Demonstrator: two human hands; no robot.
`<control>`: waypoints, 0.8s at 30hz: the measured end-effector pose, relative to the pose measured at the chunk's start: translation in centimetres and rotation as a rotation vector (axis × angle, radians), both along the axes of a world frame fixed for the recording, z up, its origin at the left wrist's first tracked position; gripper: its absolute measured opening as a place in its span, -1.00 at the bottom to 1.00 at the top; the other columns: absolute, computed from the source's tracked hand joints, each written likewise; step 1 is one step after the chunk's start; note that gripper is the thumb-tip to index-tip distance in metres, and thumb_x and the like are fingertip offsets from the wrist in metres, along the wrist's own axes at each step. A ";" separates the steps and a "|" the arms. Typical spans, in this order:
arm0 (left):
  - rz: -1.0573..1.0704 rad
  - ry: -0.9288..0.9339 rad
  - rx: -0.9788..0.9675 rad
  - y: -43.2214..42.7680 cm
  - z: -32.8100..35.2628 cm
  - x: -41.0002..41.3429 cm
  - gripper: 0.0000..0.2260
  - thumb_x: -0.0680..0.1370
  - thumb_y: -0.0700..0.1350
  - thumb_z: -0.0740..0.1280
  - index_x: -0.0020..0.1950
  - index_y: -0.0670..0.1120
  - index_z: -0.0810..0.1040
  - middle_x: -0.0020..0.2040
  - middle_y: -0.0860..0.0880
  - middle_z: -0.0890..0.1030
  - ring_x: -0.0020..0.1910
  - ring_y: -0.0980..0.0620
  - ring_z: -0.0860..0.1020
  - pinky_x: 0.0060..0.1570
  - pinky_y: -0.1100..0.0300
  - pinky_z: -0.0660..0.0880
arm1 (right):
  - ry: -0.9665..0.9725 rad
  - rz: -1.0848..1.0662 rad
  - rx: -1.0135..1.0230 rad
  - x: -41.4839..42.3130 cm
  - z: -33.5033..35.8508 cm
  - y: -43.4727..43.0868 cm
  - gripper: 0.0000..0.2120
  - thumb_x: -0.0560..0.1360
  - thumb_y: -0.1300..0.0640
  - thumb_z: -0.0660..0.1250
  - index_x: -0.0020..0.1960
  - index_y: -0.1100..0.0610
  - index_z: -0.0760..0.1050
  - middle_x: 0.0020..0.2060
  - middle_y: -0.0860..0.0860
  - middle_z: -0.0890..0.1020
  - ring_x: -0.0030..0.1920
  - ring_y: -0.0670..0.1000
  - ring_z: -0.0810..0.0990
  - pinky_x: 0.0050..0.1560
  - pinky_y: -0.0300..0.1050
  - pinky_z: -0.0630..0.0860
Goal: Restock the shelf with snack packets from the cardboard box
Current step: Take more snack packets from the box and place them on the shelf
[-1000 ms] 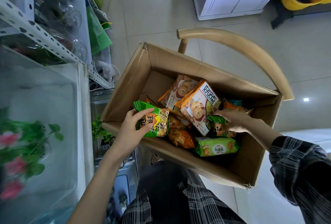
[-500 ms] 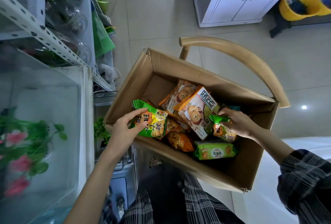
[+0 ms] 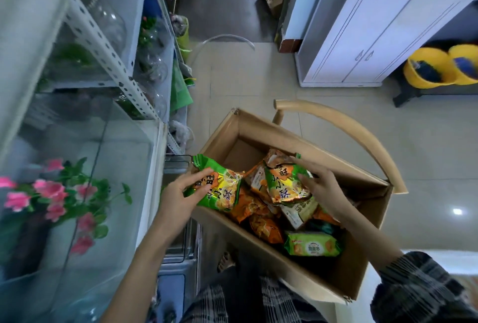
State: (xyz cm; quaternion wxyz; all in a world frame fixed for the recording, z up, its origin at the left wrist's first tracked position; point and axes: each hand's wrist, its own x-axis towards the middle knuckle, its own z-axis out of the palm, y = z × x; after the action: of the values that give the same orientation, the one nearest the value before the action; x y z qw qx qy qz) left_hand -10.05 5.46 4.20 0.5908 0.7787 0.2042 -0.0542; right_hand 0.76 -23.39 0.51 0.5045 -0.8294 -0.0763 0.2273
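Note:
An open cardboard box [image 3: 367,265] stands on a wooden chair and holds several snack packets, orange and green. My left hand [image 3: 181,198] grips a green and yellow snack packet [image 3: 219,188] over the box's left rim. My right hand [image 3: 320,188] grips a second green packet [image 3: 282,185], lifted above the pile inside the box. A green biscuit packet [image 3: 313,245] lies at the near end of the box. The white metal shelf [image 3: 103,46] rises on the left.
A glass tank [image 3: 124,147] with pink artificial flowers [image 3: 49,190] sits low on the left. The chair's curved wooden back [image 3: 349,126] arcs behind the box. A white cabinet [image 3: 362,38] and yellow baskets [image 3: 434,66] stand across the tiled floor.
My right hand has lifted a green packet up out of the pile. My left hand has carried its packet leftward over the box rim. The camera has tilted up toward the shelf.

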 end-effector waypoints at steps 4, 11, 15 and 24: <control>0.044 -0.080 0.051 1.0 3.1 -1.3 -0.67 0.50 -0.24 0.40 0.08 0.19 0.59 0.06 0.30 0.47 0.00 0.60 0.41 -0.13 0.66 0.32 | -0.016 0.024 0.131 -0.5 3.6 3.2 -0.59 0.59 0.29 0.20 0.23 -0.19 0.44 0.16 -0.07 0.55 0.08 0.10 0.54 0.08 0.10 0.56; 0.142 -0.141 0.035 2.6 7.5 -3.9 -0.70 0.50 -0.14 0.41 0.10 0.24 0.60 0.09 0.28 0.59 0.08 0.44 0.49 0.14 0.23 0.50 | 0.008 0.111 0.287 -0.9 8.4 7.1 -0.63 0.58 0.29 0.22 0.25 -0.10 0.50 0.28 -0.12 0.49 0.16 0.10 0.54 0.14 0.08 0.55; 0.214 -0.189 0.056 3.2 10.1 -5.4 -0.71 0.50 -0.13 0.41 0.14 0.20 0.61 0.09 0.33 0.57 0.13 0.36 0.49 0.24 0.01 0.47 | -0.038 0.234 0.282 -1.4 11.2 9.2 -0.64 0.54 0.10 0.24 0.21 -0.30 0.51 0.31 -0.08 0.45 0.22 -0.20 0.47 0.10 -0.27 0.50; 0.336 -0.376 0.274 4.0 17.2 -7.7 -0.72 0.52 -0.05 0.37 0.11 0.34 0.55 0.12 0.38 0.47 0.11 0.43 0.46 0.01 0.47 0.38 | -0.092 0.379 0.418 0.0 17.5 14.0 -0.58 0.58 0.26 0.20 0.17 -0.24 0.57 0.15 0.05 0.62 0.22 0.19 0.51 0.24 0.04 0.50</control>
State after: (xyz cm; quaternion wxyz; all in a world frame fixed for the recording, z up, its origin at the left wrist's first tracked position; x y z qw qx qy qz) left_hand -17.75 9.50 21.38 0.5083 0.8029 0.2226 0.2177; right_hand 0.78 -9.43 17.98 0.6090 -0.6880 -0.2977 0.2591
